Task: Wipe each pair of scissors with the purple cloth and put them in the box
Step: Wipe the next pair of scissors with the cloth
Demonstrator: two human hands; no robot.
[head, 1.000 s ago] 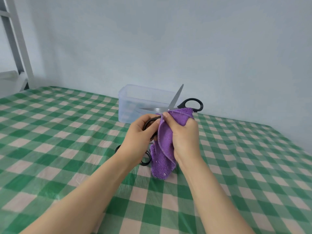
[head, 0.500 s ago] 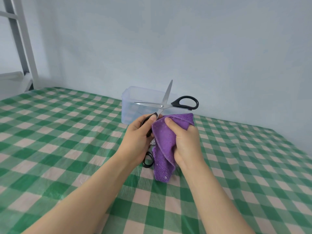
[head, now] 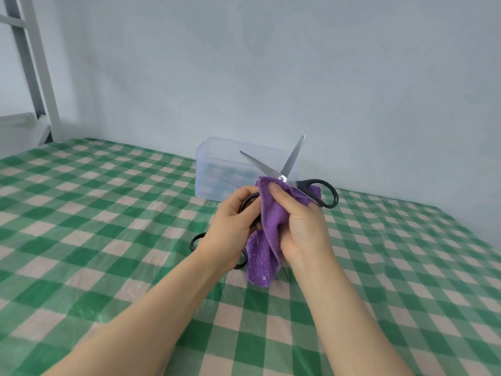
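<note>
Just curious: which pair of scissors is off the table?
The open-bladed pair, gripped by the left hand against the purple cloth; the other pair lies on the tablecloth beneath.

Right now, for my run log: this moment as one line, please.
step: wiping | left hand: grips scissors by handle, blades open | right hand: holds purple cloth at pivot | box: behind hands | second scissors: on tablecloth
</note>
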